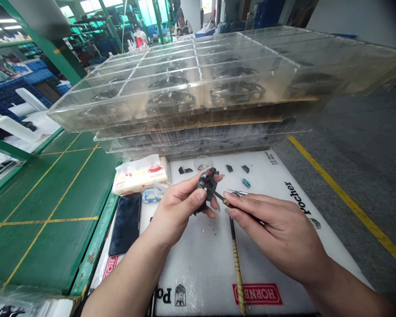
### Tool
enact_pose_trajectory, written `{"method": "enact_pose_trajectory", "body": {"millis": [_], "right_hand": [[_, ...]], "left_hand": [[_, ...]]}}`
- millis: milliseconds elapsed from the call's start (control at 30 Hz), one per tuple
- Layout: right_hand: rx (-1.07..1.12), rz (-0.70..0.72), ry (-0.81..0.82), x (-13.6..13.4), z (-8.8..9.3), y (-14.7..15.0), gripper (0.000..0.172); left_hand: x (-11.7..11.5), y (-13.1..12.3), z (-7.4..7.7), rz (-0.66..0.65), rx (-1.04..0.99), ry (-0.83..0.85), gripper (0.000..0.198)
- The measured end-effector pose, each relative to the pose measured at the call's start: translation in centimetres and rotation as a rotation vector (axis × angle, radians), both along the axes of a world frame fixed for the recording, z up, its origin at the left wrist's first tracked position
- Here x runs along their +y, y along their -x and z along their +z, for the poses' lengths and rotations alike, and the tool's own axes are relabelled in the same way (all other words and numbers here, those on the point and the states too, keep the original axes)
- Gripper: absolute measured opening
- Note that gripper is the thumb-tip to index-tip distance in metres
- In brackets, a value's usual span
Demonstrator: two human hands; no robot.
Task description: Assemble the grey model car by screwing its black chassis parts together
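My left hand (180,200) grips a small dark, openwork plastic part (204,187), tilted up between thumb and fingers. My right hand (270,224) pinches a slim dark tool (221,197) with a brass-coloured collar. Its flat tip meets the plastic part, or lies just in front of it; I cannot tell which. Below the right fingertips a thin stick wrapped in yellowish tape (237,264) lies on the white work surface (198,264). A metal tool (238,192), partly hidden, lies behind the right fingers. A small blue piece (246,182) and several dark pieces (229,168) lie beyond the hands.
A tall stack of clear compartment trays (198,110) holding dark frames spans the back. At the left are a tissue pack (141,174), a blue-and-white packet (150,195), a phone (125,224) and a green bench (46,198). A clear round dish (203,163) stands behind the part.
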State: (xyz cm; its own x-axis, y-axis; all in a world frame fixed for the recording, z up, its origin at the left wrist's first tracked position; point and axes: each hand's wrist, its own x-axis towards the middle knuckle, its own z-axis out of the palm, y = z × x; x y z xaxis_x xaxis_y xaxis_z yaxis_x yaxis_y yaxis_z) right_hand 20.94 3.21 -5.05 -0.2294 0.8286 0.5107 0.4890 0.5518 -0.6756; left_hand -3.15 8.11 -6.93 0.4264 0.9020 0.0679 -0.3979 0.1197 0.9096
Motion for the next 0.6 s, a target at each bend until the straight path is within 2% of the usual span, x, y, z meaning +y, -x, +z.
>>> {"method": "enact_pose_trajectory", "body": {"millis": [200, 333, 600], "right_hand": [[0.025, -0.01, -0.009, 0.07, -0.09, 0.29, 0.036], [0.027, 0.018, -0.009, 0.1, -0.14, 0.02, 0.037], [0.041, 0.067, 0.021, 0.24, -0.08, -0.43, 0.034]], "left_hand": [[-0.07, -0.34, 0.19, 0.022, -0.041, 0.064, 0.045], [-0.06, -0.12, 0.44, -0.061, -0.09, 0.127, 0.045], [0.24, 0.6, 0.65, -0.167, -0.107, 0.113, 0.044]]}}
